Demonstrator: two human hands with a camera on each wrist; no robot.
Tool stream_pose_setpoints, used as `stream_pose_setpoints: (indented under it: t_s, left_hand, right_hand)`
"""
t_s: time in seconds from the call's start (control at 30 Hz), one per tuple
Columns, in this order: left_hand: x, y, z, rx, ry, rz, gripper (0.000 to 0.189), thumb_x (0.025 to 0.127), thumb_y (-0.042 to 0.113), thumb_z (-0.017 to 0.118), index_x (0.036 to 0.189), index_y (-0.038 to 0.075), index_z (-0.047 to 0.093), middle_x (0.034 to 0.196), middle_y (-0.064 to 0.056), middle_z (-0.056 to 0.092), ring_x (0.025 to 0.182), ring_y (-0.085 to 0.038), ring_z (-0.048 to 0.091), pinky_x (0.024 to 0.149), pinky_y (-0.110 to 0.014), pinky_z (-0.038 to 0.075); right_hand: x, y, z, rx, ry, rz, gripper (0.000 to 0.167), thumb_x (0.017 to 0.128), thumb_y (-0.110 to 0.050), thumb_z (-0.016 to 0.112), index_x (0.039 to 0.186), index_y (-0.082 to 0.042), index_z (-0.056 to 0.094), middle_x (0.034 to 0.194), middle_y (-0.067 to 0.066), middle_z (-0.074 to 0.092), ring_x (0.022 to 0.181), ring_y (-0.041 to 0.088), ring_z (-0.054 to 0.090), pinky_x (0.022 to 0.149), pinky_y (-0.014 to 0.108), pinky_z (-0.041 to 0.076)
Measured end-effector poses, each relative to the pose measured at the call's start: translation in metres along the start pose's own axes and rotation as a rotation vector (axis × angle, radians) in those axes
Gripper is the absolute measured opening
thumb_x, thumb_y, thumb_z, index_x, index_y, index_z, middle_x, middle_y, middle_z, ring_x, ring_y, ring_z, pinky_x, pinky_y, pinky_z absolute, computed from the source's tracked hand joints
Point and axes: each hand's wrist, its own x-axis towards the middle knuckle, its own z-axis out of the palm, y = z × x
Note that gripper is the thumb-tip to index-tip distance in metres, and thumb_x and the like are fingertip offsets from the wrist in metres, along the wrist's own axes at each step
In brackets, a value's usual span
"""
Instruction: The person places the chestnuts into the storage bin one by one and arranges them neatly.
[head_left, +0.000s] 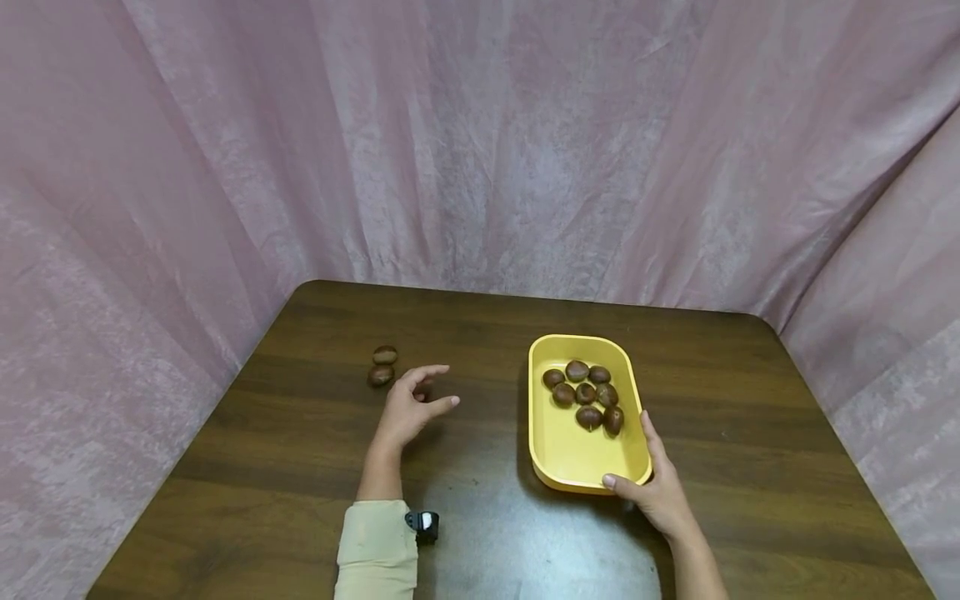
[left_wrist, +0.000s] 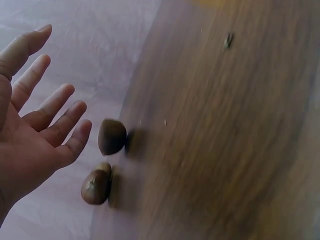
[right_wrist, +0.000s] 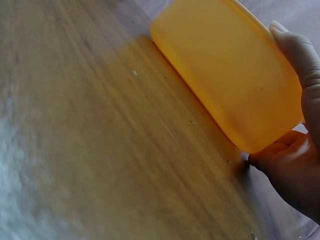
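Note:
A yellow plastic box (head_left: 566, 454) stands on the table with several brown chestnuts (head_left: 586, 394) grouped inside. My right hand (head_left: 667, 496) grips its near right corner; in the right wrist view the thumb (right_wrist: 295, 47) lies at the rim and the other fingers reach under the lower outer edge. Left of the box, my left hand (head_left: 405, 410) hovers over the table, holding nothing, its thumb and fingers spread apart. Just beyond it to the left lie a paler chestnut (head_left: 385, 355) and a darker chestnut (head_left: 380, 376). The left wrist view shows a chestnut (left_wrist: 112, 136) near the little finger.
The dark wooden table (head_left: 465, 350) has rounded far corners, with a pink velvet curtain (head_left: 480, 167) hanging behind and around it. Small dark crumbs (left_wrist: 228, 40) lie on the wood. A black strap device (head_left: 424, 525) sits on the left wrist at the sleeve.

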Motion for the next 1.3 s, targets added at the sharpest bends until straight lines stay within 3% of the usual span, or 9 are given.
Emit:
stream_pose_setpoints:
  t_s: [0.17, 0.47, 0.67, 0.9, 1.03, 1.3]
  left_hand:
    - [0.0, -0.006, -0.009, 0.015, 0.04, -0.002, 0.05, 0.075, 0.02, 0.08, 0.121, 0.013, 0.062, 0.132, -0.005, 0.046, 0.117, -0.028, 0.042, 0.095, -0.05, 0.035]
    - [0.003, -0.02, -0.023, 0.034, 0.094, -0.071, 0.056, 0.074, 0.018, 0.08, 0.125, 0.012, 0.059, 0.131, -0.006, 0.044, 0.118, -0.029, 0.041, 0.099, -0.047, 0.032]
    - [0.006, -0.025, -0.026, 0.043, 0.056, -0.126, 0.061, 0.073, 0.018, 0.081, 0.129, 0.014, 0.056, 0.131, -0.008, 0.046, 0.123, -0.029, 0.038, 0.1, -0.05, 0.029]
    - [0.011, -0.032, -0.028, 0.125, 0.006, -0.222, 0.074, 0.073, 0.014, 0.08, 0.139, 0.015, 0.045, 0.138, -0.015, 0.04, 0.124, -0.034, 0.036, 0.097, -0.051, 0.033]
    - [0.016, -0.036, -0.028, 0.191, 0.009, -0.228, 0.073, 0.073, 0.014, 0.08, 0.138, 0.012, 0.046, 0.138, -0.017, 0.037, 0.121, -0.036, 0.038, 0.095, -0.051, 0.035]
    - [0.024, -0.038, -0.025, 0.305, 0.067, -0.208, 0.059, 0.071, 0.01, 0.08, 0.125, 0.006, 0.058, 0.129, -0.022, 0.045, 0.112, -0.036, 0.046, 0.092, -0.047, 0.038]
  right_hand:
    - [0.0, 0.001, 0.0, 0.005, 0.006, 0.004, 0.106, 0.071, 0.004, 0.077, 0.151, -0.012, 0.008, 0.147, 0.027, 0.017, 0.108, 0.032, 0.048, 0.082, 0.019, 0.044]
    - [0.0, 0.001, 0.0, 0.01, 0.003, 0.005, 0.106, 0.071, 0.004, 0.077, 0.151, -0.013, 0.008, 0.147, 0.027, 0.017, 0.104, 0.03, 0.05, 0.08, 0.019, 0.045]
    - [0.0, 0.0, -0.001, 0.008, 0.006, 0.004, 0.106, 0.071, 0.003, 0.077, 0.151, -0.014, 0.009, 0.148, 0.025, 0.016, 0.108, 0.033, 0.047, 0.082, 0.018, 0.043]
    - [0.0, 0.0, -0.001, 0.011, 0.008, 0.009, 0.106, 0.071, 0.003, 0.077, 0.151, -0.013, 0.009, 0.148, 0.025, 0.016, 0.111, 0.035, 0.045, 0.083, 0.018, 0.043]
    - [0.0, 0.001, -0.001, 0.024, 0.006, 0.008, 0.106, 0.071, 0.004, 0.077, 0.151, -0.013, 0.008, 0.148, 0.025, 0.017, 0.113, 0.035, 0.044, 0.084, 0.018, 0.043]
    - [0.0, 0.002, 0.001, 0.034, 0.0, 0.01, 0.106, 0.072, 0.004, 0.076, 0.151, -0.016, 0.008, 0.147, 0.025, 0.019, 0.113, 0.035, 0.045, 0.083, 0.019, 0.043]
